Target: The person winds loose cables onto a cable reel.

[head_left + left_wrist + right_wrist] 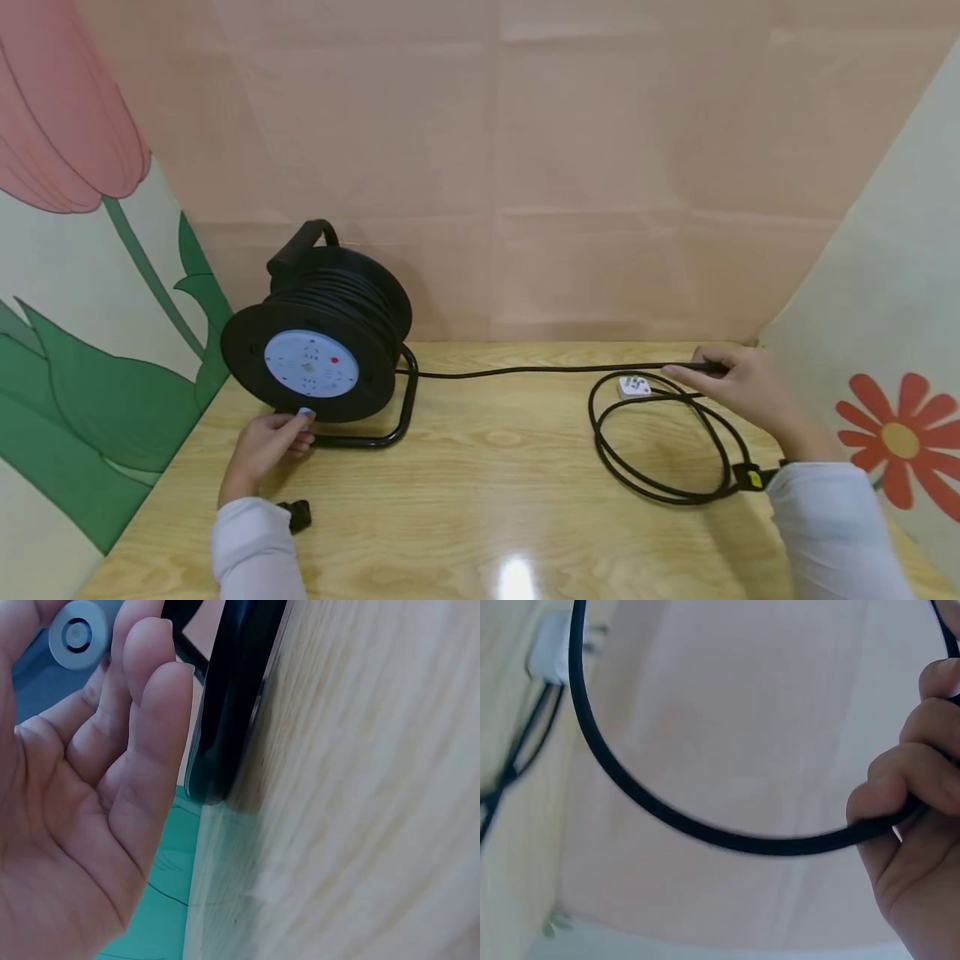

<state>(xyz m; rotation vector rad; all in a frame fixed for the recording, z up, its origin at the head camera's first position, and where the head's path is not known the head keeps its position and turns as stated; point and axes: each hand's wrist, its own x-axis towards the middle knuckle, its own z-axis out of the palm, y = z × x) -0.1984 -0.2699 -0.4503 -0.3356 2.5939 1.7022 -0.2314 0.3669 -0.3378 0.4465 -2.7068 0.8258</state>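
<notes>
A black cable reel [341, 296] stands on its tubular metal frame [408, 404] at the left of the table. On its front disc is a pale round socket panel [311, 363] with a red button. My left hand [262, 443] pinches a small grey-blue winding knob [79, 634] at the disc's lower edge, between thumb and fingers. From the reel a black cable [517, 370] runs almost straight to the right. My right hand [750, 390] grips this cable, fingers curled round it. Below that hand, more cable lies in loose loops beside a white plug [634, 387].
The wood-grain table [465, 500] meets a pinkish backdrop [562, 183] behind. Flower-patterned panels stand at the left and right. A black wrist camera [298, 515] shows beside the left sleeve, and another [750, 477] overlaps the loops by the right sleeve.
</notes>
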